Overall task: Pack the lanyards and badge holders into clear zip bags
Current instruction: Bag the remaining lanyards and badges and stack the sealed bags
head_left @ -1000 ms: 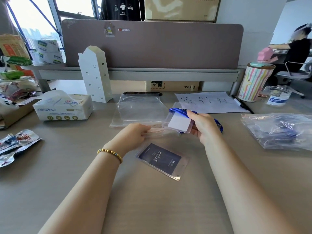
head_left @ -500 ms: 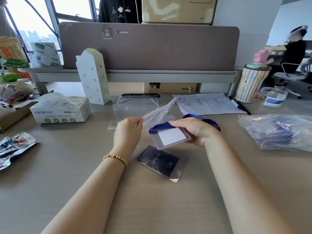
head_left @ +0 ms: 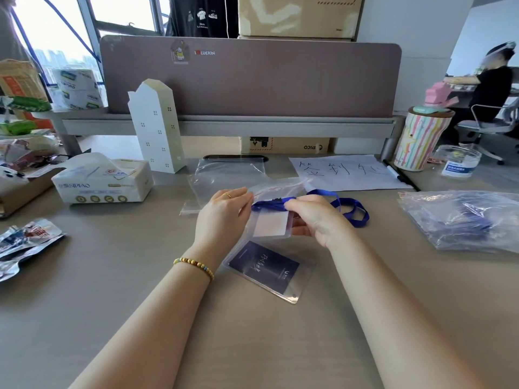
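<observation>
Both hands work above the desk (head_left: 280, 346); my left hand (head_left: 222, 217) pinches a zip bag (head_left: 276, 186); my right hand (head_left: 314, 217) grips a holder (head_left: 271, 224) and its lanyard (head_left: 351, 209).

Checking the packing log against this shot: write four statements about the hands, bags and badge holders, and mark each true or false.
1. The right hand holds the blue lanyard. True.
2. The badge holder with the dark card is in the left hand. False: it lies on the desk, below both hands.
3. A bracelet is on the left wrist. True.
4. The tissue pack sits right of the striped cup. False: it is far left.
</observation>
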`<action>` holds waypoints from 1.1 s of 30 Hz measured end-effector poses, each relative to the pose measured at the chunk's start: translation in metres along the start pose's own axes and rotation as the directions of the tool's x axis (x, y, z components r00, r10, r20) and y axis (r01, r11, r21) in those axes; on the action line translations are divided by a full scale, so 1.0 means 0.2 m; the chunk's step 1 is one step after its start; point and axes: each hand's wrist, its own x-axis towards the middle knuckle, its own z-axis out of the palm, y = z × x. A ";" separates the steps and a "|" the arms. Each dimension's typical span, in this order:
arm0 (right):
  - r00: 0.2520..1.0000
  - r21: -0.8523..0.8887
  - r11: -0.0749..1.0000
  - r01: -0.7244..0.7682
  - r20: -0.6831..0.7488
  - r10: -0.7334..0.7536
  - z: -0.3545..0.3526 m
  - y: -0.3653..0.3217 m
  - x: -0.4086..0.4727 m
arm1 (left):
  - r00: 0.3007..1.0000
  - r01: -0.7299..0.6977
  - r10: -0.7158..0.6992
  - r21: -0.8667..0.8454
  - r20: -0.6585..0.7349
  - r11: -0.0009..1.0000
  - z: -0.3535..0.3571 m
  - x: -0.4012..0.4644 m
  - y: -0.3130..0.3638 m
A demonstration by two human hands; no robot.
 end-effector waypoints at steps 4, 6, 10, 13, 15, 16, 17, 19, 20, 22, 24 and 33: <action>0.998 -0.025 0.999 -0.022 -0.052 0.020 0.04 0.03 0.00 | 0.998 -0.067 0.067 0.003 -0.009 0.998 0.01 0.00 -0.03; 0.995 0.008 0.998 -0.059 -0.074 0.059 0.03 0.03 0.00 | 0.999 -0.054 0.054 0.006 -0.001 0.999 0.01 0.00 -0.04; 0.990 0.138 0.985 -0.105 -0.082 0.117 0.03 0.03 -0.01 | 0.998 -0.059 0.059 -0.009 0.003 0.998 0.01 0.00 -0.03; 0.988 0.270 0.953 -0.138 -0.033 0.152 0.07 0.02 -0.02 | 0.997 -0.079 0.079 -0.004 0.008 0.997 0.02 0.00 -0.03; 0.985 0.414 0.895 -0.168 0.037 0.168 0.09 0.02 -0.04 | 0.997 -0.051 0.051 -0.008 0.058 0.999 0.01 0.00 -0.03; 0.983 0.477 0.860 -0.181 0.071 0.167 0.09 0.02 -0.04 | 0.995 -0.050 0.050 -0.010 0.082 0.999 0.01 0.00 -0.03; 0.982 0.508 0.840 -0.191 0.099 0.163 0.09 0.02 -0.05 | 0.993 -0.054 0.055 -0.008 0.104 0.998 0.00 -0.01 -0.02; 0.980 0.430 0.881 -0.196 0.114 0.163 0.07 0.01 -0.05 | 0.986 -0.058 0.055 0.016 0.160 0.998 0.00 -0.01 -0.02; 0.984 0.291 0.940 -0.175 0.093 0.154 0.05 -0.01 -0.06 | 0.980 -0.064 0.057 0.032 0.190 0.997 0.00 -0.01 -0.02; 0.996 -0.079 0.993 -0.085 -0.002 0.085 0.00 -0.03 -0.06 | 0.961 -0.072 0.058 0.042 0.269 0.996 -0.01 0.00 -0.03; 0.990 -0.347 0.937 0.025 -0.123 -0.072 -0.05 -0.04 -0.05 | 0.918 -0.057 0.040 0.032 0.396 0.998 -0.02 0.00 -0.05; 0.929 -0.883 0.383 0.271 0.135 -0.345 -0.09 0.05 0.02 | 0.769 -0.079 -0.058 0.185 0.637 0.980 -0.10 0.04 -0.11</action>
